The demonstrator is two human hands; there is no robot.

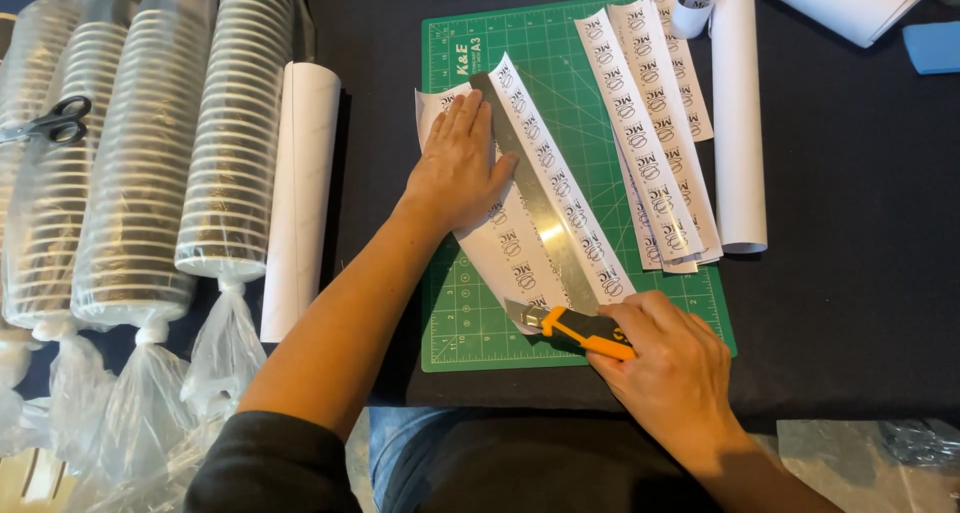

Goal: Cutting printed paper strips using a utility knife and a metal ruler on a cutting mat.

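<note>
Green cutting mat [600, 303] sits on the dark worktop [850, 303] right in front of you, and on it lies the printed sheet [505, 253] you're working on; its long axis runs diagonally, from the upper left near your left hand down toward the lower right by the knife. Steel ruler [540, 208] lies on top of that sheet along the same slant, top end pointing away from you and a bit left, bottom end pointing at your right hand; your left hand [458, 168] is flat on the sheet, fingers spread and together pressing down, thumb side touching the ruler's edge. Your right hand [675, 368] has its grip closed tight around the orange utility knife [578, 331]; the blade end points up and left, sitting at the lower end of the ruler on the sheet's bottom corner.

Already-cut printed strips [655, 143] are piled on the right part of the mat, running nearly the same direction, just steeper; a rolled white paper tube [738, 123] lies just beside them, half off the mat. Another white roll [300, 193] lies left of the mat; further left are bagged stacks of lids [235, 143] with black scissors [50, 123] resting on top.
</note>
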